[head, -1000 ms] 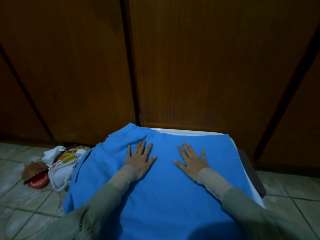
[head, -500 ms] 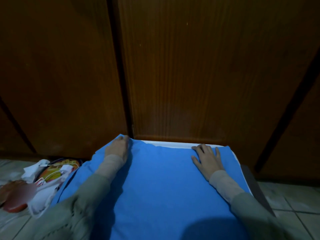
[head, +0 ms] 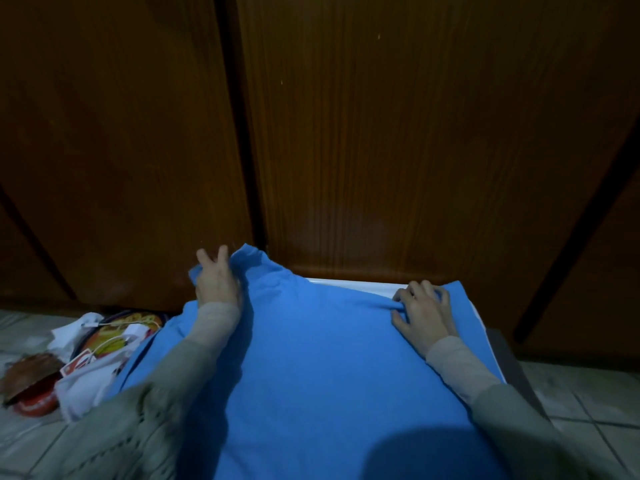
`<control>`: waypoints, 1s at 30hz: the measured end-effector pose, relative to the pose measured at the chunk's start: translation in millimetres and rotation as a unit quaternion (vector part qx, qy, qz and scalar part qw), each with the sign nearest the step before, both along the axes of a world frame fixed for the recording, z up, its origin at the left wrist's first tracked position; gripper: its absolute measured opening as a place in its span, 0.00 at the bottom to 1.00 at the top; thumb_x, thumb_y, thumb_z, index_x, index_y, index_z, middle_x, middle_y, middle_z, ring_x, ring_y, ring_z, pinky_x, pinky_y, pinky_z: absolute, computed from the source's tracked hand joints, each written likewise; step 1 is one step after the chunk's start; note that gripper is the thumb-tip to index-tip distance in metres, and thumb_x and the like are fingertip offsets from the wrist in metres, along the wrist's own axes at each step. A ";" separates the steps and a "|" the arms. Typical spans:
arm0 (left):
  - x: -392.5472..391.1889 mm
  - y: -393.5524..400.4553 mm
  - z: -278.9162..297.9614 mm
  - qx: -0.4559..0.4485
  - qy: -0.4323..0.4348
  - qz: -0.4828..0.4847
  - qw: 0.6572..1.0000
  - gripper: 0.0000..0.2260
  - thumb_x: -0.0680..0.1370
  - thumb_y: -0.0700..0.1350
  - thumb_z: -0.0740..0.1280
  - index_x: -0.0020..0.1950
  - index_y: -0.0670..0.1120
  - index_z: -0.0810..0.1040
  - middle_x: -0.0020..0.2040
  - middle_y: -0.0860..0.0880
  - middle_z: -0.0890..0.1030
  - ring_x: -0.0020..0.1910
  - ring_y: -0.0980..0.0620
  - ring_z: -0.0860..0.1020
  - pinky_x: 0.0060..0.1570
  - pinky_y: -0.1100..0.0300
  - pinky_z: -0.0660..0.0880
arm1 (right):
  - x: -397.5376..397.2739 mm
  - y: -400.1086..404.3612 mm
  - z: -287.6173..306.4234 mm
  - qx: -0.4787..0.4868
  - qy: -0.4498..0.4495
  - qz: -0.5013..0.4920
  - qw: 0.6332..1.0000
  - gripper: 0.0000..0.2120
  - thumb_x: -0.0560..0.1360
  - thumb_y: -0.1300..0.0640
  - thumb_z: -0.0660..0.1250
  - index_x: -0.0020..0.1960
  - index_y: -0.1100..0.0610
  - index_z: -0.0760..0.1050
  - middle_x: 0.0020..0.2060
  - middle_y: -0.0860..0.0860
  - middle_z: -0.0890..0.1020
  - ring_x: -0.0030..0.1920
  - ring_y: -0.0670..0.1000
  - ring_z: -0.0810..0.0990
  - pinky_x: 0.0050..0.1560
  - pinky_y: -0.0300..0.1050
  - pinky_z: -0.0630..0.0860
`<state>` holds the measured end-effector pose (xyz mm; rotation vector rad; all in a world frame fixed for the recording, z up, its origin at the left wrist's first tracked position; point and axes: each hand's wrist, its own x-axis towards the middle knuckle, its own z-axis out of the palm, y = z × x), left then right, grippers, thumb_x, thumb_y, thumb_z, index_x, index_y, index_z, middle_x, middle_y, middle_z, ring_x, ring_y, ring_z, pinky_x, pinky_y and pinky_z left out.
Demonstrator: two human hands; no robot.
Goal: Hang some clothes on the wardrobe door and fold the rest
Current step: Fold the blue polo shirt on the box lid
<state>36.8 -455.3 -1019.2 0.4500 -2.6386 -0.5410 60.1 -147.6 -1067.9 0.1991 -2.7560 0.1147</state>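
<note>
While the blue garment (head: 322, 358) lies spread over the white worktop (head: 349, 283) at centre frame, soft, light and floppy by my guess, the left hand (head: 216, 284) pinches its upper-left corner and the right hand (head: 420, 311) bunches its upper-right edge, sensible holds for folding.

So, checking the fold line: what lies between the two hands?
Head view: only blue cloth, bunched near the right hand and lifted by the left hand.

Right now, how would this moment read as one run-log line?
stage: folding | left hand: pinches far left corner of blue garment, lifted | right hand: fingers bunch far right edge | wardrobe door: bare
</note>
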 end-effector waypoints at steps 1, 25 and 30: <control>1.2 0.1 1.5 0.013 0.030 -0.007 0.999 0.18 0.75 0.32 0.63 0.64 0.40 0.65 0.65 0.36 0.62 0.50 0.35 0.74 0.47 0.48 0.74 | 0.1 0.9 2.8 0.018 0.022 -0.003 1.000 0.07 0.69 0.54 0.67 0.44 0.56 0.78 0.40 0.52 0.75 0.47 0.56 0.77 0.53 0.50 0.57; 42.4 87.6 -5.0 -0.313 -0.124 -0.359 0.870 0.15 0.74 0.47 0.64 0.59 0.46 0.71 0.58 0.47 0.76 0.61 0.47 0.70 0.71 0.49 0.50 | 56.9 -0.9 40.7 0.008 -0.107 0.072 0.992 0.09 0.73 0.62 0.61 0.41 0.49 0.66 0.36 0.48 0.75 0.41 0.53 0.70 0.39 0.43 0.62; 62.9 82.8 -10.9 -0.346 -0.145 -0.374 0.848 0.12 0.76 0.38 0.60 0.60 0.43 0.69 0.58 0.44 0.77 0.56 0.42 0.75 0.44 0.53 0.67 | 74.4 10.7 37.2 0.026 -0.079 0.066 0.994 0.17 0.71 0.66 0.58 0.32 0.50 0.56 0.34 0.47 0.71 0.38 0.53 0.68 0.41 0.42 0.60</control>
